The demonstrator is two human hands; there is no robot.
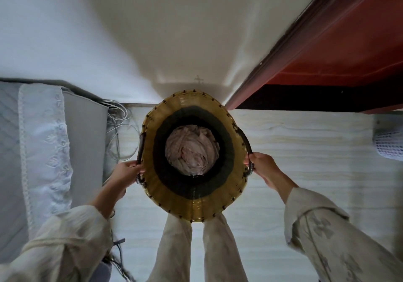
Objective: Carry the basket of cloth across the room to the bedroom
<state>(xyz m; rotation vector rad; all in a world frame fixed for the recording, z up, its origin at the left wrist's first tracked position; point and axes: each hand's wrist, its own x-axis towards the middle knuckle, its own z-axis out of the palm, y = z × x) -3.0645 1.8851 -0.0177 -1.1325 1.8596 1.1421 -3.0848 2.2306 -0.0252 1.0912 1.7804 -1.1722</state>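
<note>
We hold the basket [194, 203] by its side handles: left hand [125, 173] and right hand [262, 168] both gripping. Cloth [192, 149] bundled at the bottom.

Seen from above, a round woven basket [194, 157] with a yellow rim and a dark band inside is held off the pale floor [294, 133] by both hands. The left hand [125, 173] wraps the dark handle on its side, and the right hand [262, 166] closes around the opposite handle. A bundle of pinkish cloth [192, 149] lies at the bottom (crumpled, not folded). A bed [43, 142] with an embroidered white cover stands to the left, loose cables [118, 126] beside it. A red door [340, 41] stands at upper right.
</note>
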